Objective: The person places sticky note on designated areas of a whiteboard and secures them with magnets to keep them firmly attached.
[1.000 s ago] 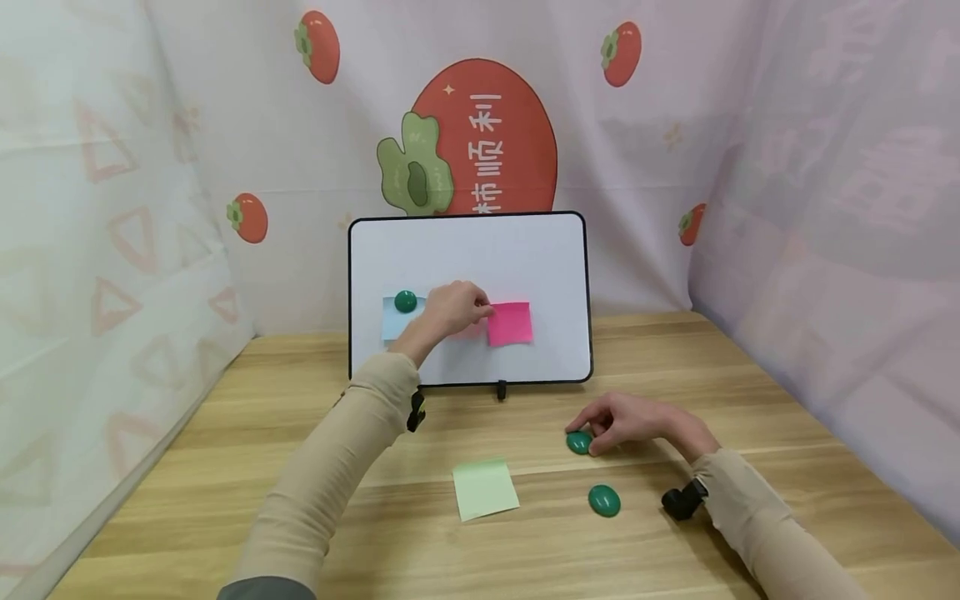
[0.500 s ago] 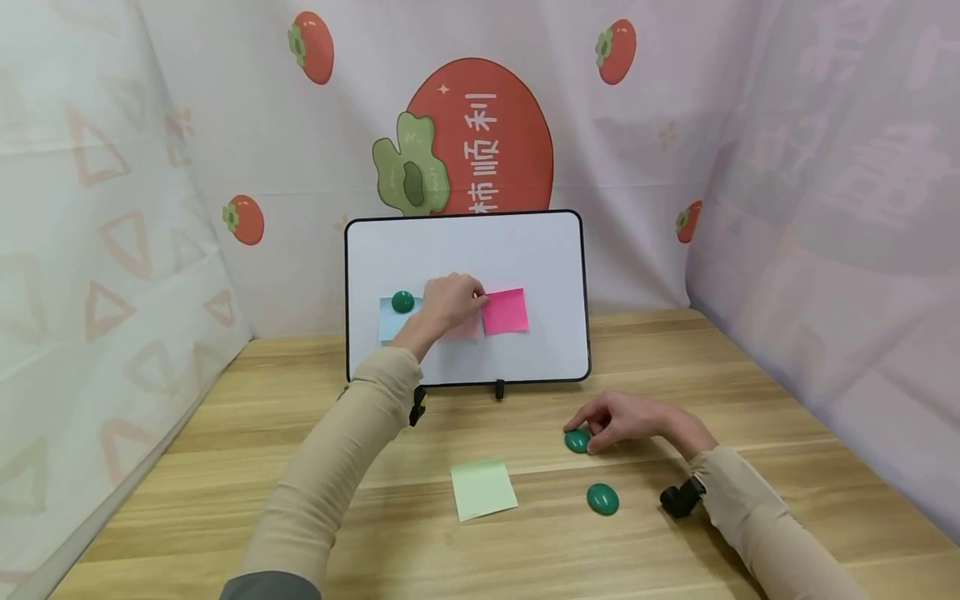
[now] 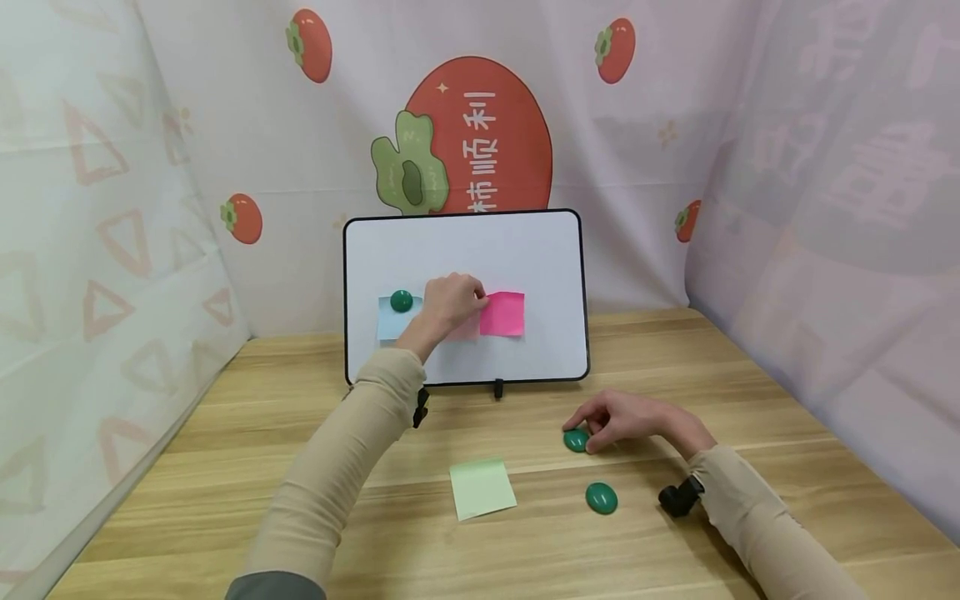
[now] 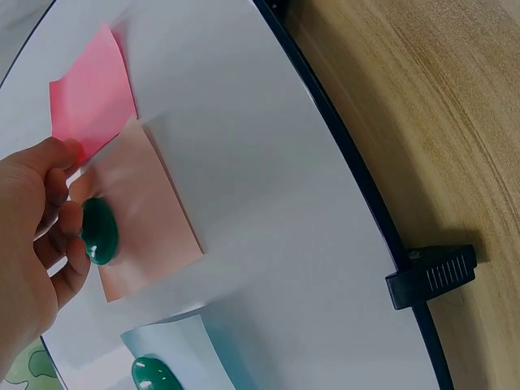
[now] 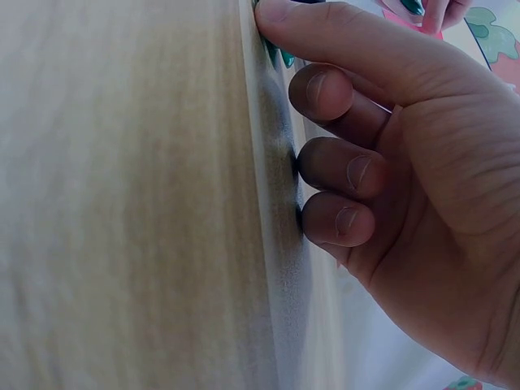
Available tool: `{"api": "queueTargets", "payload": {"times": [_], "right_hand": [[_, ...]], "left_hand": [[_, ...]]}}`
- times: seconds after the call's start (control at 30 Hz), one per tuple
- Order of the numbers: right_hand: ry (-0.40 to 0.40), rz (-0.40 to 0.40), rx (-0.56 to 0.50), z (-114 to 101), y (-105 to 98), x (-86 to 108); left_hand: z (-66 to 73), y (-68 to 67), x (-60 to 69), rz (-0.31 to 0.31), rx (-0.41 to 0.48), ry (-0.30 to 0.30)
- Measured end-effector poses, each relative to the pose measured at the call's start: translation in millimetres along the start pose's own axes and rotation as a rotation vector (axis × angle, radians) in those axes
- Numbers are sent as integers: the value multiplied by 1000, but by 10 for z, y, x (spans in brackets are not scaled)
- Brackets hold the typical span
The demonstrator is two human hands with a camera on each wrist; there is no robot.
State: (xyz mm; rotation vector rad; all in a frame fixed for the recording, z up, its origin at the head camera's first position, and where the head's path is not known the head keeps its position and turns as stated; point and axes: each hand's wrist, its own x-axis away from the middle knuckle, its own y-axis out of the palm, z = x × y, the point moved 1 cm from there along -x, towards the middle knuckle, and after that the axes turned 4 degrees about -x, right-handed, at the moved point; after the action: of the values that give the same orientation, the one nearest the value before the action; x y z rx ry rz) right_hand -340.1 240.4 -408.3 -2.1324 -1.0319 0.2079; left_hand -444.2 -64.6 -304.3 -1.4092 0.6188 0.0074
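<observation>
Magnet (image 3: 602, 498) lies loose near the right hand (image 3: 630, 415) and green note (image 3: 483, 490).

I'd call it a curtained-off booth: fruit-print cloth (image 3: 637, 250) along back, L & R edges of wood-grain tbl (image 3: 555, 550).

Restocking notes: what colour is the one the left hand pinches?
The note is bright pink, clearest in the head view.

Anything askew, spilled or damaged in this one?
Nothing looks spilled or damaged. At most, the light green note on the table looks slightly askew, turned a little against the lower edge of the whiteboard.
</observation>
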Motion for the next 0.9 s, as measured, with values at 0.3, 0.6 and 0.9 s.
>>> {"api": "queueTargets", "payload": {"times": [0.3, 0.6, 0.9], "right_hand": [[5, -1, 6, -17, -8, -9], [7, -2, 20, -14, -4, -39], [-52, 58, 33, -58, 0, -75]], "left_hand": [[13, 25, 4, 18, -1, 4], [24, 41, 10, 9, 5, 8], [5, 67, 13, 38, 10, 4]]}}
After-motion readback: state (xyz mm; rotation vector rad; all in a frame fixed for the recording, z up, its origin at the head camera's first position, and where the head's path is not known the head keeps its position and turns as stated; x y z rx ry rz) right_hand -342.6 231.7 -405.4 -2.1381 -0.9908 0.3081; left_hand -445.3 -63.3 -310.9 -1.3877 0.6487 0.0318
